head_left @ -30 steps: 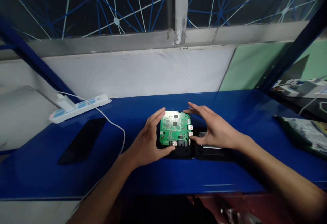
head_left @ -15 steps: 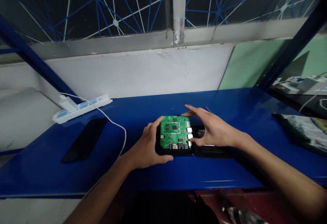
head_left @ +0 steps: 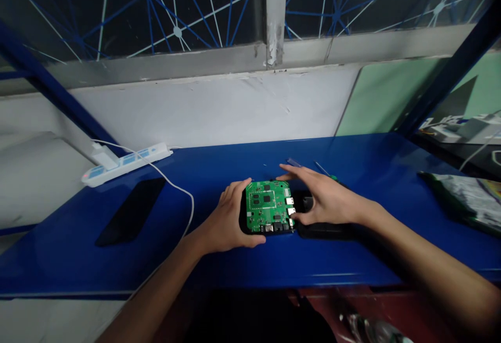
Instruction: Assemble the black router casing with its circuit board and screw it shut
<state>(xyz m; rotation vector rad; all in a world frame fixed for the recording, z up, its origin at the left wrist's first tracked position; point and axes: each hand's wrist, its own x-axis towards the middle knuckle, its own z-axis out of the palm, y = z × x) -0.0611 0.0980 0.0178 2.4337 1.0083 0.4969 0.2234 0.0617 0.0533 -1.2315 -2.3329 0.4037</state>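
Observation:
A green circuit board (head_left: 260, 212) with chips on top and metal ports along its right and near edges lies in a shallow black casing (head_left: 243, 224). My left hand (head_left: 225, 220) curves around the casing's left side, its thumb along the near edge and its fingers at the far left corner. From the other side, my right hand (head_left: 326, 194) spans the board's right edge. Its thumb touches the ports and its fingertips reach the far right corner. Another black part (head_left: 324, 231) lies flat beneath my right hand, which hides much of it.
A black phone-like slab (head_left: 131, 212) and a white power strip (head_left: 129, 164) with a cable lie left on the blue table (head_left: 235, 270). Beyond my right hand are a thin screwdriver (head_left: 323, 169) and a small clear piece (head_left: 293, 162). A plastic bag (head_left: 462, 199) sits at right.
The board has shifted slightly toward me, and less of the casing's near edge shows. My right fingertips are a little lower. The view moved slightly, exposing more of the screwdriver.

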